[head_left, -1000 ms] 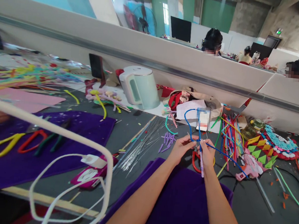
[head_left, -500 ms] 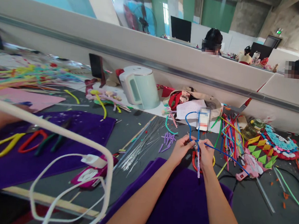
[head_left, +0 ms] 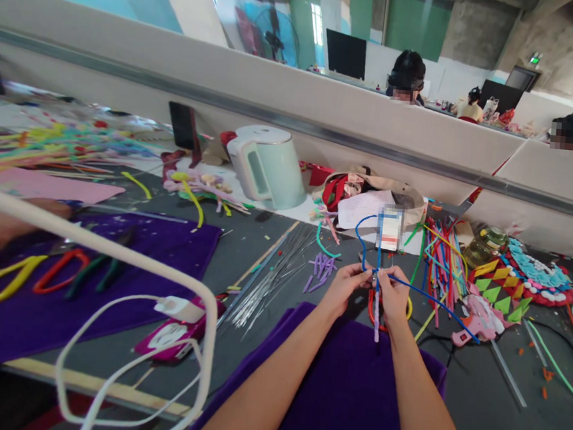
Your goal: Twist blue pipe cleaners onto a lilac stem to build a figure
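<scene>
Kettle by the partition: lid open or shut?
Shut. The kettle stands upright and its white lid sits flush on the rim, with no gap showing.

No legible text anywhere

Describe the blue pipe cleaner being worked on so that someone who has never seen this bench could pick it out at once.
Start at the pale green electric kettle by the partition, then drop to the purple felt sheet nearest the camera. Above its far edge, the left hand and right hand pinch the blue pipe cleaner. Unlike the loose colourful sticks lying flat, it arches up in a loop, one tail running right.
</scene>
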`<state>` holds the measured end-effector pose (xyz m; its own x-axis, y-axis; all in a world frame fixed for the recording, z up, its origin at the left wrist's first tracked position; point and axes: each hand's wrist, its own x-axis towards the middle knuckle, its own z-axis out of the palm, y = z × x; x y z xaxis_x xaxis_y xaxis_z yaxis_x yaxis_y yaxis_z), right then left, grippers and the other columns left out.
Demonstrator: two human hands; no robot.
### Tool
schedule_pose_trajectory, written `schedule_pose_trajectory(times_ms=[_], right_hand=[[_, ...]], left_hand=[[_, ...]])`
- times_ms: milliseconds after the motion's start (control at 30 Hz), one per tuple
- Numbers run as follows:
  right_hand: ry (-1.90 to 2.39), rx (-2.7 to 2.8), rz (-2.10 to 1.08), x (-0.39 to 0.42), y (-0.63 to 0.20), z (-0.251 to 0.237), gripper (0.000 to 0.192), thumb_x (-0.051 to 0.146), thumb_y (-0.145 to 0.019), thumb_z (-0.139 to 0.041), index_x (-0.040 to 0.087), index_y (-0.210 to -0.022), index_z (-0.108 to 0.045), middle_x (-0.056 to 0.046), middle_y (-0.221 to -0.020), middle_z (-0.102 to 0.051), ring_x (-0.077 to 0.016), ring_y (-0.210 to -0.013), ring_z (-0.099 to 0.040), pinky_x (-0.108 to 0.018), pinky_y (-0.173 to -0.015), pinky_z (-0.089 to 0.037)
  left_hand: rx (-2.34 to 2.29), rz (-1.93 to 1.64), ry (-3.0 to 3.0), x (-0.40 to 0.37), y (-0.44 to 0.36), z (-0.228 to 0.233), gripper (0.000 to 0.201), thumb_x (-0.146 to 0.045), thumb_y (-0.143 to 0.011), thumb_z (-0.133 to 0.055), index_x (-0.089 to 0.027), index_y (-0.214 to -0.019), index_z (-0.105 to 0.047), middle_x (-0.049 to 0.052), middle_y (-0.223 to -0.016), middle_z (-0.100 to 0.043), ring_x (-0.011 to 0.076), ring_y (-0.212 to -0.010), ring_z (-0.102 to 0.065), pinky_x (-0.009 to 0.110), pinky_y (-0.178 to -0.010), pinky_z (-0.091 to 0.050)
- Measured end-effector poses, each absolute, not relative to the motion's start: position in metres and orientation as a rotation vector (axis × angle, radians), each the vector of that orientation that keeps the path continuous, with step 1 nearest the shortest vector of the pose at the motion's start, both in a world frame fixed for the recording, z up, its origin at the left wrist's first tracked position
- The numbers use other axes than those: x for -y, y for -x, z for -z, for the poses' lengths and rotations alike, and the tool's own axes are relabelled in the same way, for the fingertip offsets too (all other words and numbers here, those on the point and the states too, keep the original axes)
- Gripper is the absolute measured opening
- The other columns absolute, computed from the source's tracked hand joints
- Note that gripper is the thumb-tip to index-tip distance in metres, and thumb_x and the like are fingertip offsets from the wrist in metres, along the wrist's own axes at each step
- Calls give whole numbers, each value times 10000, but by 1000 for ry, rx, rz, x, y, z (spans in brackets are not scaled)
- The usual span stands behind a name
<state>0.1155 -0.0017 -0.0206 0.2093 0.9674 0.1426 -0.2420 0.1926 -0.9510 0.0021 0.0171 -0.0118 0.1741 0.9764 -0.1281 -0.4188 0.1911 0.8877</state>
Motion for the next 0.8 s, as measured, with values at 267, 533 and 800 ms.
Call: schedule_pose_trajectory(times_ms=[267,533,800], right_hand=[[994,947,-1026,1,-117,19,281,435,-756,-615,186,-676,-511,47,-532,-557,-81,-452,-470,-194,-443,-356],[995,956,-1028,1,-115,20,275,424,-747,-623,188,-668,-507,52,-521,-549,-82,-453,-478,-192,-450,-361],[989,957,-1033,1,-116,22,263,411,-757,-618,183,-678,-512,49,-528,-557,-79,-456,-466,-192,-449,-349]], left_hand=[[-899,-1232,-983,-18,1,5,190,-234,-618,-763,-147,-774,-699,27,-750,-658,139,-679,-579,199,-601,-425],[-877,-1149,-1052,-20,5,11,186,-318,-665,-729,-145,-703,-673,32,-681,-647,133,-633,-567,206,-600,-411],[-901,-1144,-1078,-19,4,13,207,-346,-684,-707,-149,-730,-665,27,-687,-649,133,-637,-576,209,-594,-415]])
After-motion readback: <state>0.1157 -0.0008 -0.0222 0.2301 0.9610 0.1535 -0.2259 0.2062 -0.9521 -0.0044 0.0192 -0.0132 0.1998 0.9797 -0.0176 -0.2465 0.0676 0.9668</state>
